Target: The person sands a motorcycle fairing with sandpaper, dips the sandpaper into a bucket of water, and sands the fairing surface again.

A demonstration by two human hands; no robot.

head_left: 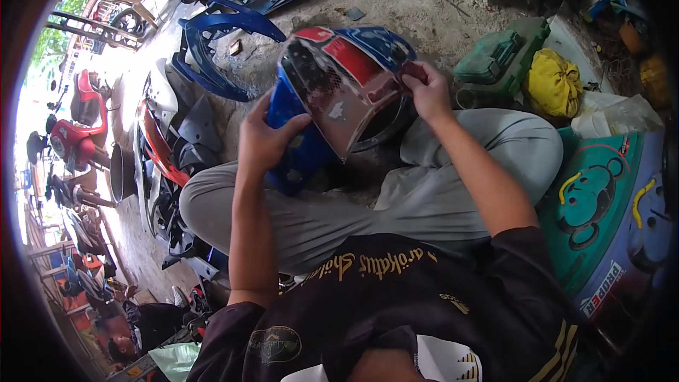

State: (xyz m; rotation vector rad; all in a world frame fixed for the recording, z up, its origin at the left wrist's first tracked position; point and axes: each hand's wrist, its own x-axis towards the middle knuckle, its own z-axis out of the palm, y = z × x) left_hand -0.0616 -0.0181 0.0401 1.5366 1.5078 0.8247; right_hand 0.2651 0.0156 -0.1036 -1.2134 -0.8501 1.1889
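A motorcycle fairing [346, 110] is held tilted above my crossed legs. Its paint is blue and red, with worn beige and dark patches and a mesh-like area in the middle. My left hand [270, 134] grips its left side, the thumb lying on the face and the fingers mostly hidden behind the blue edge. At the upper right edge, my right hand [426, 88] is closed on the fairing with thumb and bent fingers. A dark opening shows below the right hand. Just beyond the fairing, a separate blue curved body panel [201, 42] lies on the floor.
A green tool case [495, 60] and a yellow bundle [554, 83] sit to the right, near a green panel with a cartoon figure [590, 198]. White, orange and black body parts [166, 134] lie on the left. A red motorcycle [78, 134] stands farther left.
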